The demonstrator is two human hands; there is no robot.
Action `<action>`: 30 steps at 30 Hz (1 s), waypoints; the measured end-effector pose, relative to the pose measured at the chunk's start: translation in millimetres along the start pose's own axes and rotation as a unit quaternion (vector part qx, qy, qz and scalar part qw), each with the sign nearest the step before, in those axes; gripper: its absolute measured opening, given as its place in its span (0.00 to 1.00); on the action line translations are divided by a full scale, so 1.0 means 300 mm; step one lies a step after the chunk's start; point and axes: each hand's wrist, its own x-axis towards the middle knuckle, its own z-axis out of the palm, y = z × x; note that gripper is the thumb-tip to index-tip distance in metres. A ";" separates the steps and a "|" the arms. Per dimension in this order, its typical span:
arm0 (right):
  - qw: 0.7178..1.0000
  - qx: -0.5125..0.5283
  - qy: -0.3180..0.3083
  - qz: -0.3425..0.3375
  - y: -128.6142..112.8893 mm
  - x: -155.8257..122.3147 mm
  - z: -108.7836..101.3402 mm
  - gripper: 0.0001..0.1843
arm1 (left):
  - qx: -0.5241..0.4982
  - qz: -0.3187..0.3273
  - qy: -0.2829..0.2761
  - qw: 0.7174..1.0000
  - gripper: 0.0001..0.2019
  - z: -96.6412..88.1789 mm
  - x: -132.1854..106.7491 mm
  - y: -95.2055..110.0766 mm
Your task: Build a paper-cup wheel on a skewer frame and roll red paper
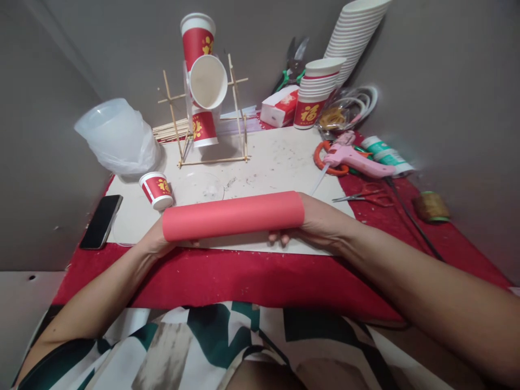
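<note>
A sheet of red paper [233, 215], curved into a long half-roll, stretches between my two hands above the front of the white board [264, 162]. My left hand [161, 234] holds its left end, with most of the fingers hidden behind the paper. At the right end my right hand [311, 219] grips it too, and a few fingertips show under the lower edge. Just beyond my left hand, a small red and white paper cup [156, 189] leans tilted on the board. Behind the paper stands a wooden stick frame [213, 161] with paper cups [208, 81] mounted in it.
A phone [101, 221] and a bagged plastic container [122, 138] are on the left. To the right lie a pink glue gun [353, 157], scissors [365, 196], orange-handled tape ring [323, 160] and thread spool [431, 207]. Stacked cups [311, 108] and pliers [294, 65] stand behind.
</note>
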 end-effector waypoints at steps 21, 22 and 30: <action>0.999 0.037 -0.005 0.037 -0.011 -0.015 0.018 0.10 | 0.002 0.033 -0.016 0.999 0.14 0.005 -0.006 0.002; 0.999 0.036 -0.010 0.038 -0.008 -0.014 0.015 0.10 | 0.003 0.033 -0.017 0.999 0.14 0.003 -0.006 0.001; 1.000 0.008 -0.012 -0.004 0.022 0.005 0.004 0.12 | -0.004 0.012 -0.008 1.000 0.16 0.009 -0.017 0.009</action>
